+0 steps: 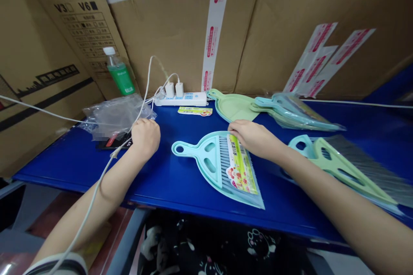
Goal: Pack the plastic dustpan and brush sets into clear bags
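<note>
A light blue dustpan lies on the blue table with its handle to the left. A matching brush is nested in it, and a printed label card rests over the bristles. My right hand is closed, fingertips pinching the far edge of this set by the top of the card. My left hand is curled shut at the right edge of a pile of clear plastic bags. Its fingertips are hidden, so what it holds does not show. A white cable runs past that hand and along the forearm.
Behind are a power strip with two plugs, another label card, a green dustpan and a bagged set. Loose brushes lie at right. A bottle of green liquid stands against the cardboard.
</note>
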